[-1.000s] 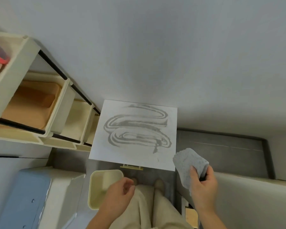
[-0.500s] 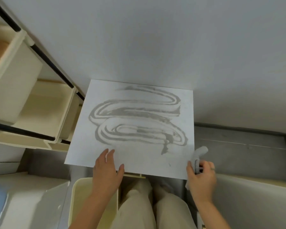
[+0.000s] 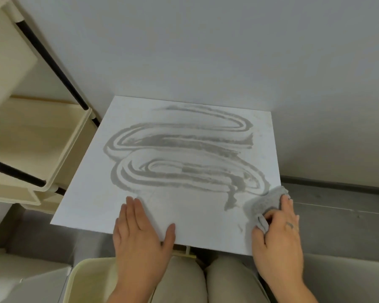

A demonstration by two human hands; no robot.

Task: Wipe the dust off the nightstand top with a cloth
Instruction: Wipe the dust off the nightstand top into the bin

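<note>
The white nightstand top [image 3: 96, 193] fills the middle of the head view, streaked with grey swirls of dust [image 3: 179, 156] across its centre. My left hand [image 3: 140, 232] lies flat and open on its near edge. My right hand [image 3: 280, 239] grips a bunched grey cloth [image 3: 263, 202] and presses it onto the top's near right corner, just beside the lower end of the dust streaks.
A cream shelf rack with black rods [image 3: 31, 136] stands close on the left. A cream bin [image 3: 90, 281] sits below the near edge beside my knees. A grey wall [image 3: 206, 51] backs the nightstand, with grey floor [image 3: 337, 206] to the right.
The view has closed in on the nightstand. My left hand came up from my lap and now rests flat on the top. My right hand brought the cloth down onto the near right corner.
</note>
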